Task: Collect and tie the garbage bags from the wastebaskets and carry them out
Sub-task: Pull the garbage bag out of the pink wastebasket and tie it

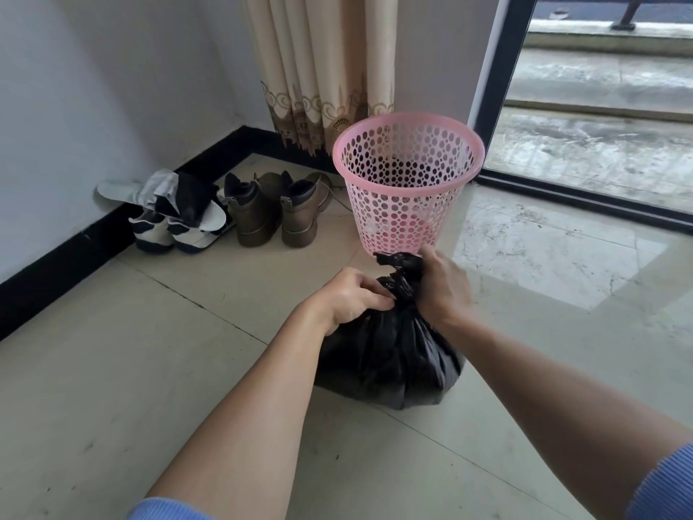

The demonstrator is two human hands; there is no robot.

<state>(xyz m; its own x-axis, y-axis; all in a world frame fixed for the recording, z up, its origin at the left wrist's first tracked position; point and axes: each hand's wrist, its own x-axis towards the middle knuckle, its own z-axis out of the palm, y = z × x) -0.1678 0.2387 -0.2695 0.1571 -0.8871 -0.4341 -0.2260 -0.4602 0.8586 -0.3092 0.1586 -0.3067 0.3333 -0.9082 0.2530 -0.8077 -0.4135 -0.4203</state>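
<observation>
While the black garbage bag (390, 354) is sitting on the tiled floor (150, 350) just in front of the pink wastebasket (397, 215), on the camera's side of it, both hands are working at the bag's gathered neck (401, 283). The left hand (352, 294) is coming at the neck from the side left of the wastebasket, its fingers curling in tightly and pinching a fold of the black plastic against the thumb. The right hand (442, 283) is closing round the twisted neck from the opposite side, its fingers wrapping the plastic, and a crumpled tuft is sticking up beside the fist, showing against the foot of the wastebasket. Whether that tuft is touching the wastebasket I cannot tell. The wastebasket is standing upright with its mouth open.

A pair of brown boots (277, 212) is standing just left of the wastebasket. Farther left of it, white and dark sneakers (165, 230) are lying by the wall, with pale slippers (123, 193) resting over them. A beige curtain (322, 69) is hanging directly behind the wastebasket, and a dark-framed glass door (600, 106) is running along to its right.
</observation>
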